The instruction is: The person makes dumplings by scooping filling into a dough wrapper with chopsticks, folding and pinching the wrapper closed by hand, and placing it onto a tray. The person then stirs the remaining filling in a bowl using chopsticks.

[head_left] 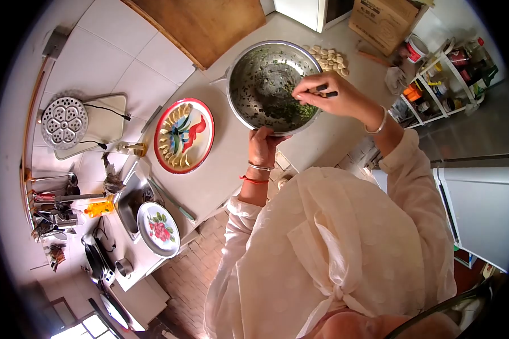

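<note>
A large metal bowl [240, 116] stands tilted on the counter, with chopped green filling [294, 110] gathered along its lower right side and bits stuck to its wall. My left hand [261, 148] is closed on the bowl's near rim. Over the bowl's right side, my right hand [331, 96] is closed round a pair of chopsticks [329, 94] with dark ends; their tips are hard to make out near the filling. To the left lies a red-rimmed plate [212, 133] with a row of folded dumplings [165, 141]. Several pale dough pieces [329, 59] lie behind the bowl.
A wooden board [203, 25] leans at the back. A flowered enamel plate [159, 229] rests by the sink [131, 203] at left. A cardboard box [382, 25] and a white rack [441, 85] of bottles and jars stand at right, near a fridge [475, 209].
</note>
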### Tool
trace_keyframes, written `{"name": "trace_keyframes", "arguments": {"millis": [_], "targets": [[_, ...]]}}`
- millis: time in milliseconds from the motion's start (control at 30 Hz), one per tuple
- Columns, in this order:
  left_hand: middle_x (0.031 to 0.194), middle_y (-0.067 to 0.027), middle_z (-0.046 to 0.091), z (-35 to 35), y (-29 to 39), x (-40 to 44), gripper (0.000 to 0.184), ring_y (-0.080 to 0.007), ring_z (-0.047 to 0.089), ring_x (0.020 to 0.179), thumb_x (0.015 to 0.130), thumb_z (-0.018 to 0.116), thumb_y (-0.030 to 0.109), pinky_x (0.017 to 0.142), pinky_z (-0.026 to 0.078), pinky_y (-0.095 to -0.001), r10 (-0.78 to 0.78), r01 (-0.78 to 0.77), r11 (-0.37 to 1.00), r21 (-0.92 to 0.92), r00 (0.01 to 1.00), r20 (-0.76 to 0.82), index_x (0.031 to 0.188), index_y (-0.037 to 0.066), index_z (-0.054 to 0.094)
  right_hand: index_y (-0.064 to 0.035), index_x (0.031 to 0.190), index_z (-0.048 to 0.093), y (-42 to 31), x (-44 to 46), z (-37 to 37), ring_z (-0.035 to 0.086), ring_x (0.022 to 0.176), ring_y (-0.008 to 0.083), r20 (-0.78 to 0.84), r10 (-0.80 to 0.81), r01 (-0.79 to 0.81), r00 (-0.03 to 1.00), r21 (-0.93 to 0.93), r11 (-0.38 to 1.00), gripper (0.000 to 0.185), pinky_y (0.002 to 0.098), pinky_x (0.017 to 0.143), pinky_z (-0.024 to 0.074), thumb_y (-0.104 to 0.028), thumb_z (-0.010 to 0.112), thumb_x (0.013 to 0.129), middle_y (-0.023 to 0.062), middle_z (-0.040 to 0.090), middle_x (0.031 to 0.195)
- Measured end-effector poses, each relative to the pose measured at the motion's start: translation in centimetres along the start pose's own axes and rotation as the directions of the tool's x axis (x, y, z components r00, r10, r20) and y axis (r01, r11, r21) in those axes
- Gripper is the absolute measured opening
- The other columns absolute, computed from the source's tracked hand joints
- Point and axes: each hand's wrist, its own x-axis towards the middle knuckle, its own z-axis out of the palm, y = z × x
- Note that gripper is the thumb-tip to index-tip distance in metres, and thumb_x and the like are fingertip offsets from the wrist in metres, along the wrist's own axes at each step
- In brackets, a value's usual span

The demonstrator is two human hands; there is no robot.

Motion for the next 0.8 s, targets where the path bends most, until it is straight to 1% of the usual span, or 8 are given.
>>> {"name": "trace_keyframes", "arguments": {"millis": [67, 100, 200, 367, 500, 533, 633, 800], "targets": [[0.11, -0.0226, 0.064, -0.2, -0.1, 0.0, 0.039, -0.0352, 0.068, 0.093, 0.083, 0.04, 0.001, 0.078, 0.062, -0.0458, -0.002, 0.002, 1.0, -0.004, 1.0, 0.003, 0.118, -0.015, 0.048, -0.0006, 0.097, 0.068, -0.8, -0.4, -0.6, 0.064, 0.072, 0.0099, 0.025, 0.039, -0.039, 0.999, -0.019, 0.999, 0.01, 0.0254, 0.064, 0.052, -0.009, 0.065, 0.092, 0.0062, 0.07, 0.083], [0.11, -0.0225, 0.064, -0.4, -0.1, 0.0, 0.039, -0.0351, 0.068, 0.093, 0.083, 0.04, 0.001, 0.078, 0.062, -0.0455, -0.006, 0.006, 1.0, -0.004, 1.0, 0.007, 0.118, -0.014, 0.048, 0.0022, 0.095, 0.068, -0.2, -0.4, -0.6, 0.066, 0.07, 0.0107, -0.091, -0.023, 0.029, 0.996, 0.068, 0.997, 0.011, 0.0246, 0.063, 0.0525, -0.008, 0.065, 0.092, 0.0066, 0.069, 0.081], [0.109, -0.0225, 0.064, -0.5, -0.2, 0.2, 0.04, -0.0349, 0.068, 0.093, 0.082, 0.04, 0.0, 0.077, 0.063, -0.0449, -0.022, 0.022, 0.999, -0.027, 1.0, 0.008, 0.118, -0.014, 0.047, 0.004, 0.094, 0.068, 0.8, 0.2, -0.9, 0.067, 0.071, 0.0108, -0.444, -0.152, 0.161, 0.883, -0.018, 0.987, 0.012, 0.0231, 0.06, 0.0513, -0.007, 0.064, 0.092, 0.0066, 0.069, 0.081], [0.106, -0.0244, 0.064, 0.3, 0.2, 0.3, 0.039, -0.0369, 0.069, 0.088, 0.081, 0.041, 0.001, 0.076, 0.063, -0.046, 0.012, -0.011, 0.999, 0.036, 0.999, -0.036, 0.115, -0.015, 0.047, 0.0055, 0.09, 0.063, 0.7, 1.9, -2.5, 0.068, 0.065, 0.0104, -0.542, -0.143, 0.115, 0.828, -0.085, 0.99, 0.014, 0.0239, 0.055, 0.0509, -0.008, 0.061, 0.093, 0.0056, 0.063, 0.069], [0.101, -0.0254, 0.064, 1.5, 0.6, 0.1, 0.036, -0.0387, 0.069, 0.083, 0.08, 0.041, 0.002, 0.073, 0.063, -0.0468, 0.042, -0.036, 0.986, 0.164, 0.999, -0.032, 0.109, -0.018, 0.05, 0.0036, 0.081, 0.063, -0.2, 4.0, -3.2, 0.067, 0.057, 0.0182, -0.574, -0.071, -0.006, 0.816, -0.131, 0.991, 0.023, 0.0294, 0.052, 0.0491, -0.015, 0.061, 0.093, 0.0108, 0.058, 0.058], [0.099, -0.0253, 0.064, 1.6, 0.6, 0.1, 0.034, -0.0386, 0.069, 0.082, 0.08, 0.042, 0.002, 0.073, 0.063, -0.0468, 0.035, -0.029, 0.984, 0.177, 0.999, -0.03, 0.106, -0.018, 0.051, 0.0034, 0.084, 0.063, -1.5, 4.6, -3.2, 0.067, 0.06, 0.0159, -0.55, 0.001, -0.067, 0.835, -0.099, 0.993, 0.021, 0.028, 0.054, 0.0498, -0.016, 0.062, 0.094, 0.009, 0.06, 0.062], [0.093, -0.0254, 0.065, 1.7, 0.8, -0.2, 0.028, -0.0381, 0.069, 0.079, 0.08, 0.042, 0.003, 0.073, 0.063, -0.047, 0.026, -0.024, 0.973, 0.231, 1.0, -0.007, 0.092, -0.019, 0.055, 0.0029, 0.083, 0.064, -2.8, 6.9, -3.3, 0.066, 0.059, 0.0187, -0.537, -0.03, -0.066, 0.843, -0.157, 0.985, 0.023, 0.0299, 0.054, 0.0495, -0.018, 0.062, 0.093, 0.01, 0.06, 0.061], [0.09, -0.0255, 0.065, 2.1, 0.6, -0.9, 0.029, -0.0368, 0.07, 0.078, 0.081, 0.042, 0.005, 0.073, 0.062, -0.0468, 0.035, -0.033, 0.965, 0.261, 0.999, -0.005, 0.091, -0.02, 0.055, 0.002, 0.083, 0.065, -4.9, 9.3, -3.0, 0.064, 0.057, 0.0233, -0.467, -0.106, 0.006, 0.878, -0.21, 0.978, 0.025, 0.0332, 0.055, 0.0491, -0.021, 0.061, 0.093, 0.0116, 0.061, 0.06]]}}
